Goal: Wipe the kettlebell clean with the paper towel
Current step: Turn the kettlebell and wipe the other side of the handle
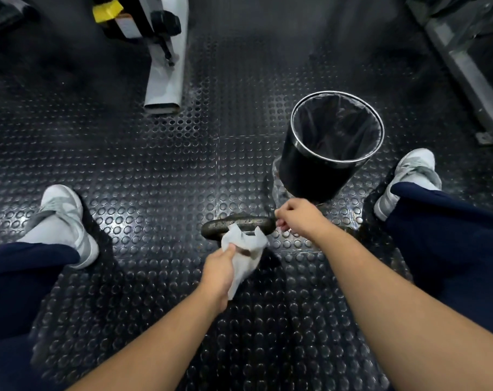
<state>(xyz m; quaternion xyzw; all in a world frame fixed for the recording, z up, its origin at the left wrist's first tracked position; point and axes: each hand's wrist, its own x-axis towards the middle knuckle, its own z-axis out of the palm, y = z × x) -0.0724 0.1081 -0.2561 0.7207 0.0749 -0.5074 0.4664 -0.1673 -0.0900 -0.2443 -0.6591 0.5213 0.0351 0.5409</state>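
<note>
- The kettlebell (239, 225) sits on the studded rubber floor (155, 179) between the person's feet, low centre of the view. Mostly only its handle shows; the ball underneath is lost in the dark and behind the towel.
- The handle's long axis runs roughly 9 to 3 o'clock, tipped slightly up at the right end.
- The right hand (298, 218) has its grip wrapped closed on the 3 o'clock end of the handle, looks like it's steadying it.
- The left hand (220, 270) pinches a crumpled paper towel (246, 253), with the wad pressed against the near side of the handle at about 6 o'clock from the bar.
- So the towel hand is the nearer one, and I'd guess the wipe has to travel along the bar toward 9 o'clock, since the right hand blocks the other end.
- Room: open floor toward 9 and 6 o'clock. A black lined trash bin (332, 142) stands close at 1 o'clock, just past the right hand, so that side is tight. The shoes and the machine leg (166, 74) at 11 o'clock are well apart.
</note>
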